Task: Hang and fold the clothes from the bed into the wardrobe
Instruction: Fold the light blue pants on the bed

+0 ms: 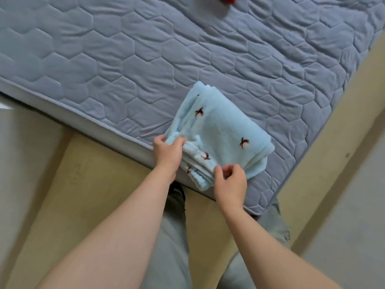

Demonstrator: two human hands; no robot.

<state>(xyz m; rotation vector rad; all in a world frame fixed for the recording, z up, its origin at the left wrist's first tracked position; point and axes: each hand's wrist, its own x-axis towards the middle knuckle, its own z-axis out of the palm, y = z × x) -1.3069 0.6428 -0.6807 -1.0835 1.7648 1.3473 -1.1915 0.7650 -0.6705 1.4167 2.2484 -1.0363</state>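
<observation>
A light blue fleece garment [220, 132] with small dark embroidered motifs lies folded near the corner of the bed [145, 59], its near end over the mattress edge. My left hand [167, 152] grips the garment's left near corner, fingers curled round the folded layers. My right hand [230, 181] pinches the near right edge of the stack between thumb and fingers. A red piece of cloth [228, 0] shows at the top edge of the view, mostly cut off.
The bed has a grey-blue quilted cover with a hexagon pattern. A tan bed frame [87, 184] runs below the mattress edge, and my legs in grey trousers [173, 236] stand against it. Pale floor [354, 215] lies to the right.
</observation>
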